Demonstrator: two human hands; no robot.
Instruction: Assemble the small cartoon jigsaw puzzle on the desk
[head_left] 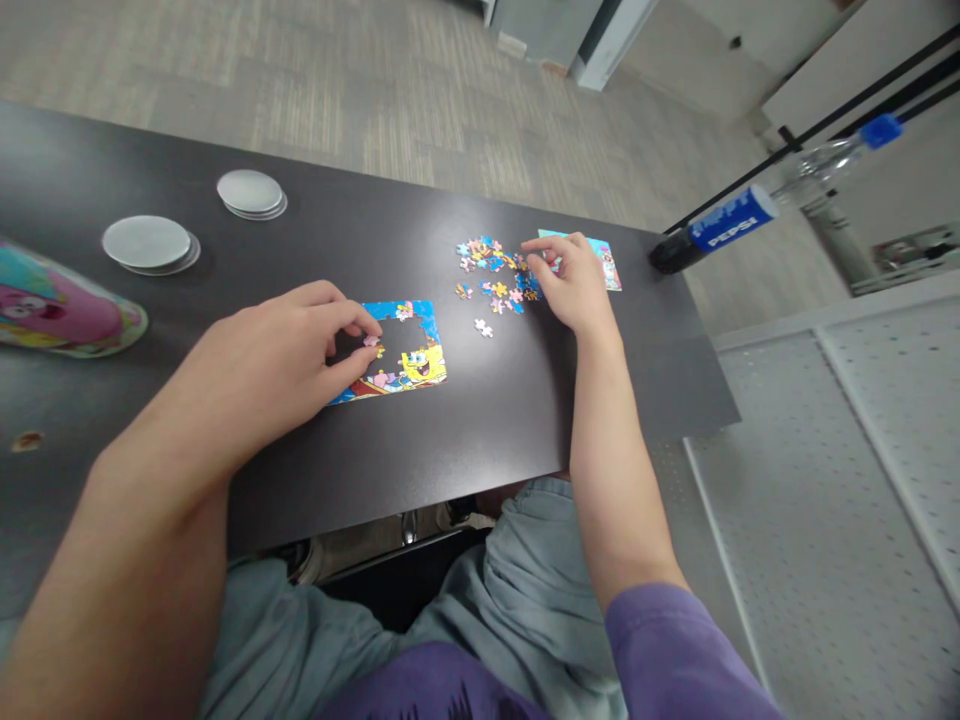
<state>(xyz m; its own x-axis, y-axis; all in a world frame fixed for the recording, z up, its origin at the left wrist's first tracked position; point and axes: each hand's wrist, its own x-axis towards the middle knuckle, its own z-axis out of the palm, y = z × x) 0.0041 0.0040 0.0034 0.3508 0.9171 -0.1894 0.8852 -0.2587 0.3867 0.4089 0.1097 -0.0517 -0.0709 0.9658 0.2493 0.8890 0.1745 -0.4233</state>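
A partly assembled jigsaw puzzle [427, 372] lies flat on the dark table, its cartoon border joined around a bare middle. Over its left side is my left hand [300, 350], with thumb and index finger pinching a small puzzle piece [372, 341]. My right hand [574, 280] reaches to the right edge of a loose heap of puzzle pieces [495, 262]. Its index finger and thumb are a little apart there, and I see nothing held between them. One pale puzzle piece [483, 328] lies alone in front of the heap. Partly behind my right hand is a picture card [611, 272].
A Pepsi bottle [720, 228] stands at the right end of the table [480, 430]. Two stacks of round white discs [251, 190] sit at the back left, near a colourful cylindrical container [67, 305]. The table's front edge runs just above my lap.
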